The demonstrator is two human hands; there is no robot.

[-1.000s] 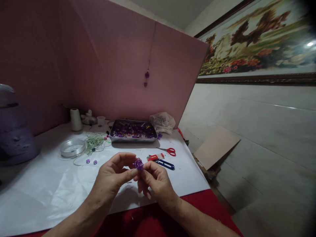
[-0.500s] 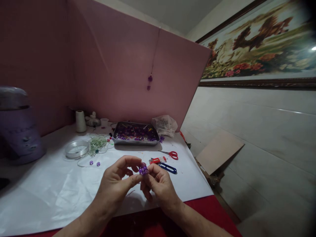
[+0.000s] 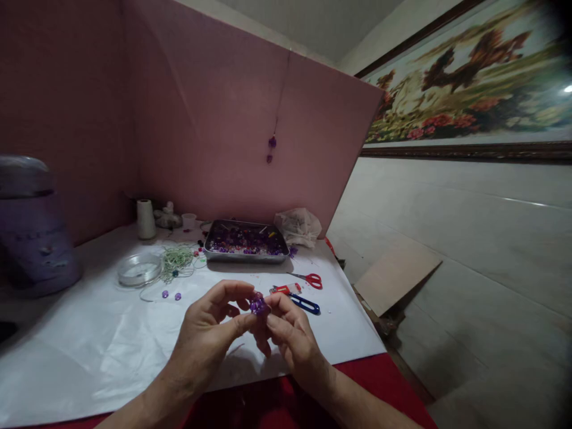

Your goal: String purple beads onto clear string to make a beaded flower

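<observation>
A small purple bead cluster (image 3: 258, 304) is held above the white table covering, near its front edge. My left hand (image 3: 212, 328) pinches it from the left between thumb and forefinger. On its other side my right hand (image 3: 292, 333) has its fingertips closed against the cluster's right edge; whether they also hold a thread is too small to tell. Behind the hands stands a dark metal tray (image 3: 248, 258) full of purple and clear beads. Two loose purple beads (image 3: 177, 296) lie left of my left hand.
Red-handled scissors (image 3: 313, 280), a red lighter-like item (image 3: 288, 289) and blue snips (image 3: 306, 304) lie right of centre. Green thread (image 3: 176, 262), a clear spool (image 3: 139, 270), a white thread cone (image 3: 145, 220) and a purple bottle (image 3: 38, 238) stand left. A plastic bag (image 3: 298, 226) sits behind.
The bead cluster has turned and shifted slightly left. My right thumb and fingers have moved a little on its right side; my left hand has barely moved.
</observation>
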